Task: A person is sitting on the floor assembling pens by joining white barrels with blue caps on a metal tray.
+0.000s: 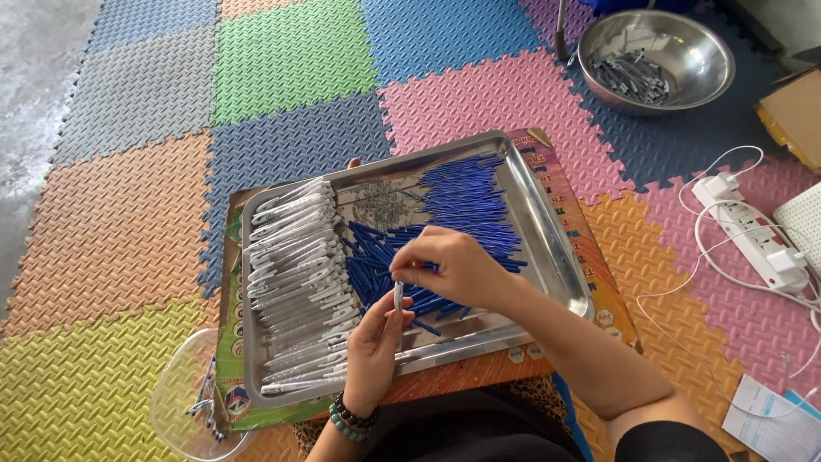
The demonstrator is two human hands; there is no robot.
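My left hand (374, 351) holds a white pen barrel (398, 295) upright over the front of a steel tray (560, 265). My right hand (449, 267) pinches the barrel's top end with thumb and fingers. The tray holds a row of white pen barrels (295, 282) on its left side. A heap of blue pen parts (466, 201) fills the middle and right, with a small pile of thin metal springs (380, 204) toward the back. The tray rests on a colourful cardboard box (611, 312) on my lap.
A steel bowl (684, 38) with several grey pen pieces sits at the back right. A clear plastic tub (184, 402) lies at the front left. A white power strip (753, 231) with cables lies on the right. Coloured foam mats (291, 51) cover the floor.
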